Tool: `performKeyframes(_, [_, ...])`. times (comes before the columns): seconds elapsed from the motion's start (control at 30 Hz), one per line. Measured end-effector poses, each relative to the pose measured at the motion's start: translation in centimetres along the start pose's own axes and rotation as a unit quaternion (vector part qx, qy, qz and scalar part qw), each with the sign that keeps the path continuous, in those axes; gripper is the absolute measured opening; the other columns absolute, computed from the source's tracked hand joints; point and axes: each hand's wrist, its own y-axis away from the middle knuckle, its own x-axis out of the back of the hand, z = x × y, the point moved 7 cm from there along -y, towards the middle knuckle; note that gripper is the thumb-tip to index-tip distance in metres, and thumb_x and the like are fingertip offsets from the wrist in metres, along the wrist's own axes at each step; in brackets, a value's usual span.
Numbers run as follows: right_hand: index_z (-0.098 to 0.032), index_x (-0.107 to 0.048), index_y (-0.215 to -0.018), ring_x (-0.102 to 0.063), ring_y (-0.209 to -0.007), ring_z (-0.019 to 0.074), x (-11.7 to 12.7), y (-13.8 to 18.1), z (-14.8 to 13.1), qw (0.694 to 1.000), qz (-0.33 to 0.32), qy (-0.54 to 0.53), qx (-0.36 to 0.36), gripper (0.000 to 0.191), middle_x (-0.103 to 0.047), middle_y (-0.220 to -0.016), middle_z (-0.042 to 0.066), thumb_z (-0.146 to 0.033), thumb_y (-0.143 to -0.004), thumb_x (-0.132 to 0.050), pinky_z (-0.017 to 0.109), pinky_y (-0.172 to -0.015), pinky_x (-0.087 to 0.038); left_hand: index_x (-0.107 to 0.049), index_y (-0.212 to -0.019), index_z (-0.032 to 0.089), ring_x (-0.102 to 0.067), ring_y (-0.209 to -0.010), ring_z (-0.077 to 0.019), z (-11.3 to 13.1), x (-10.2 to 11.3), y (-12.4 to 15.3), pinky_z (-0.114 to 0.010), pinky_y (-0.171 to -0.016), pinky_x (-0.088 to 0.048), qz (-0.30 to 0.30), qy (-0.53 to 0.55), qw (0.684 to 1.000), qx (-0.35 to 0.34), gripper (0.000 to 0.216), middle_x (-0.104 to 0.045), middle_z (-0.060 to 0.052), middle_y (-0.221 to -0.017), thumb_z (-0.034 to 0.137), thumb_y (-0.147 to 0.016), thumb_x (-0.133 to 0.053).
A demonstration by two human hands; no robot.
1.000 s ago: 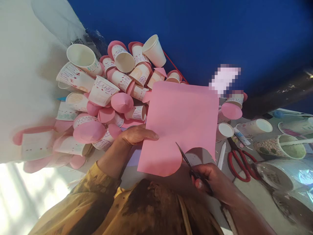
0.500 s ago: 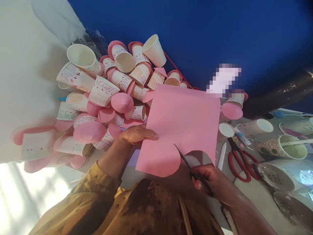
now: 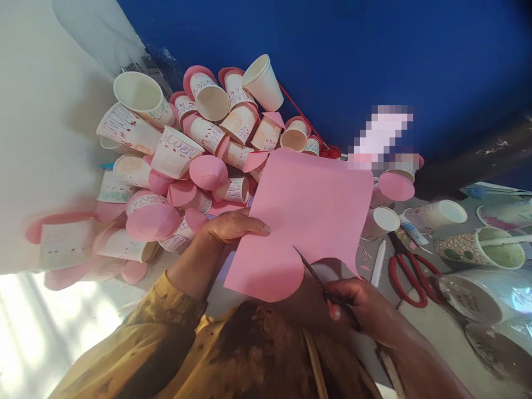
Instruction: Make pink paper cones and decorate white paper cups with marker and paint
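Pink sheet [image 3: 311,205]: just right of the cup pile [image 3: 177,151]. My left hand [image 3: 233,226] pinches its pile-side edge; my right hand [image 3: 361,302], farther from the pile, grips scissors [image 3: 315,273]. Judged light, floppy, easily creased; hold uncut margins.

Glare bleached lower left | shadow dimmed pink sheet [image 3: 305,208] near its bottom | pixelation masked a patch upper right | edges looked stretched

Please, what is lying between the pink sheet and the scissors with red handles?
In the head view, a slim white stick and a small pink scrap lie between the pink sheet and the red-handled scissors.
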Motion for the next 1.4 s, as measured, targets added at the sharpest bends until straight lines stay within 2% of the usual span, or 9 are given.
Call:
performKeyframes(0.3, [-0.022, -0.045, -0.059, -0.027, -0.055, 0.0097, 0.1, -0.1, 0.0, 0.999, -0.011, 0.029, 0.012, 0.043, -0.035, -0.056, -0.006, -0.054, -0.076, -0.068, 0.029, -0.052, -0.018, -0.076, -0.086, 0.017, -0.071, -0.078, -0.0246, -0.1, 0.0, 0.0, -0.034, -0.076, -0.053, -0.023, -0.011, 1.0, -0.005, 0.033, -0.079, -0.004, -0.083, 0.029, -0.056, -0.086])
performKeyframes(0.53, [-0.022, -0.039, -0.058, -0.029, -0.059, 0.0109, 0.2, 0.0, 0.1, 0.999, -0.003, 0.048, 0.01, 0.044, -0.036, -0.058, -0.004, -0.048, -0.076, -0.069, 0.029, -0.055, -0.018, -0.076, -0.093, 0.017, -0.074, -0.083, -0.0278, 0.1, -0.3, -0.3, -0.037, -0.078, -0.055, -0.068, -0.029, 0.997, -0.019, 0.038, -0.08, -0.006, -0.088, 0.031, -0.059, -0.084])
performKeyframes(0.7, [-0.022, -0.041, -0.056, -0.03, -0.058, 0.011, 0.3, 0.1, -0.2, 0.998, 0.013, 0.059, 0.027, 0.043, -0.036, -0.056, -0.005, -0.046, -0.078, -0.068, 0.029, -0.054, -0.019, -0.075, -0.084, 0.018, -0.073, -0.075, -0.0253, 0.0, 0.0, -0.5, -0.036, -0.074, -0.055, -0.064, -0.027, 0.997, -0.033, 0.029, -0.079, -0.005, -0.082, 0.031, -0.06, -0.085])
performKeyframes(0.9, [-0.021, -0.045, -0.057, -0.033, -0.054, 0.0104, 0.2, 0.1, -0.2, 0.999, 0.011, 0.034, 0.018, 0.038, -0.041, -0.054, -0.004, -0.044, -0.077, -0.068, 0.027, -0.052, -0.02, -0.075, -0.084, 0.016, -0.07, -0.071, -0.0231, 0.1, 0.4, -0.7, -0.034, -0.072, -0.053, -0.053, -0.041, 0.997, -0.037, 0.033, -0.078, -0.005, -0.079, 0.031, -0.057, -0.087])
performKeyframes(1.07, [-0.02, -0.054, -0.059, -0.037, -0.056, 0.0108, 0.0, 0.1, -0.6, 1.0, -0.002, 0.0, 0.027, 0.041, -0.05, -0.055, -0.002, -0.053, -0.075, -0.072, 0.027, -0.053, -0.023, -0.076, -0.085, 0.016, -0.073, -0.074, -0.0257, 0.5, -0.1, -0.3, -0.038, -0.076, -0.056, -0.065, -0.056, 0.996, -0.016, 0.031, -0.079, -0.006, -0.081, 0.032, -0.06, -0.086])
performKeyframes(1.17, [-0.019, -0.054, -0.057, -0.035, -0.054, 0.0098, -0.2, 0.2, -0.9, 1.0, -0.012, -0.013, 0.021, 0.045, -0.049, -0.053, -0.002, -0.057, -0.072, -0.074, 0.027, -0.051, -0.023, -0.077, -0.085, 0.018, -0.073, -0.072, -0.0255, 1.0, -0.6, -0.1, -0.039, -0.077, -0.057, -0.073, -0.068, 0.995, -0.016, 0.031, -0.08, -0.005, -0.08, 0.031, -0.058, -0.085])
performKeyframes(1.4, [-0.019, -0.055, -0.056, -0.032, -0.05, 0.0083, -0.3, 0.2, -1.2, 0.999, -0.02, -0.033, 0.016, 0.044, -0.046, -0.049, -0.004, -0.055, -0.07, -0.076, 0.024, -0.047, -0.022, -0.078, -0.082, 0.02, -0.073, -0.072, -0.0249, 1.4, -1.9, -0.1, -0.037, -0.077, -0.056, -0.094, -0.076, 0.992, -0.035, 0.029, -0.08, -0.003, -0.078, 0.03, -0.056, -0.084])
